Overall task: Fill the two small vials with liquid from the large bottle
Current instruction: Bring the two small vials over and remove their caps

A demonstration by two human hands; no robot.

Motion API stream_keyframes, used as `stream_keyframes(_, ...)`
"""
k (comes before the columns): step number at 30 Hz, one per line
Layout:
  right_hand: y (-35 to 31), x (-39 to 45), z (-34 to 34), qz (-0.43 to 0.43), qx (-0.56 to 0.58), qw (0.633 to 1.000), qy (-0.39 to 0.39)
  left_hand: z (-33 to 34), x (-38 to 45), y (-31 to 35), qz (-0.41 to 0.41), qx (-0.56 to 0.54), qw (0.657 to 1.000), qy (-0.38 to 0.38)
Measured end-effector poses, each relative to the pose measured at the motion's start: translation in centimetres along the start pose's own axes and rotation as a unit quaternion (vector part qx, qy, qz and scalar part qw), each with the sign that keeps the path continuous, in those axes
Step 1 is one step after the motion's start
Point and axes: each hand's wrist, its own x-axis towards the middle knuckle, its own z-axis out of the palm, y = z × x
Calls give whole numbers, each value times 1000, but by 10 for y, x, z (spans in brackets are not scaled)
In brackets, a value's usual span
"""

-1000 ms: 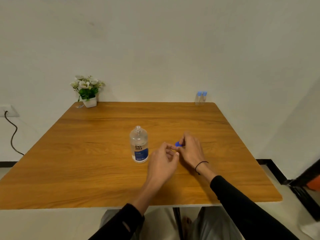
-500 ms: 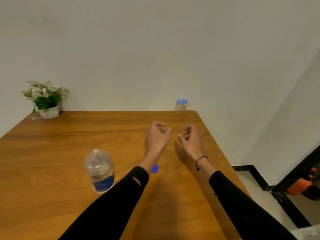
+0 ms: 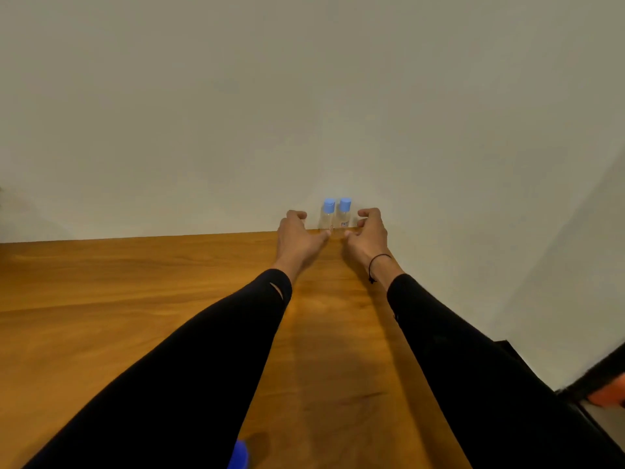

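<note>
Two small clear vials with light-blue caps stand side by side at the table's far edge against the wall: the left vial and the right vial. My left hand is just left of them, fingers curled apart, holding nothing. My right hand is just right of them, also open, thumb near the right vial's base. Neither hand grips a vial. The large bottle's blue cap lies on the table near the bottom edge, partly hidden by my left sleeve. The large bottle is out of view.
The wooden table runs up to a plain white wall. Its right edge drops off beside my right arm, with dark flooring trim and an orange object at the lower right.
Both arms have stretched forward to the far edge and now flank the two vials. The view has swung forward and right, so the large bottle and the plant have left the frame.
</note>
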Motion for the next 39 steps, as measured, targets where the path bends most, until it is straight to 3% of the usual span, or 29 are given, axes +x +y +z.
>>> stream_keyframes(9, -4, 15, 11, -38, -30, 999, 9, -4, -4, 4, 22, 36, 999, 20)
stream_keyframes(14, -8, -15, -3, -36, -47, 998, 26, -16, -42, 13, 39, -16, 999, 0)
stream_keyframes(19, -9, -100, -34, -32, -39, 999, -7, -33, -114, 15, 31, -59, 996, -51)
stream_keyframes(26, -26, -260, -77, -72, -82, 992, -64, -73, -249, 10, 80, 17, 990, -116)
stream_keyframes(33, -42, -402, -97, -97, -51, 989, -102, -127, -377, -22, 87, 64, 991, -79)
stream_keyframes(37, -53, -440, -98, -108, -59, 980, -158, -163, -415, -35, 110, 80, 989, -60)
stream_keyframes(39, -66, -445, -102, -105, -52, 982, -147, -177, -426, -38, 114, 73, 990, -51)
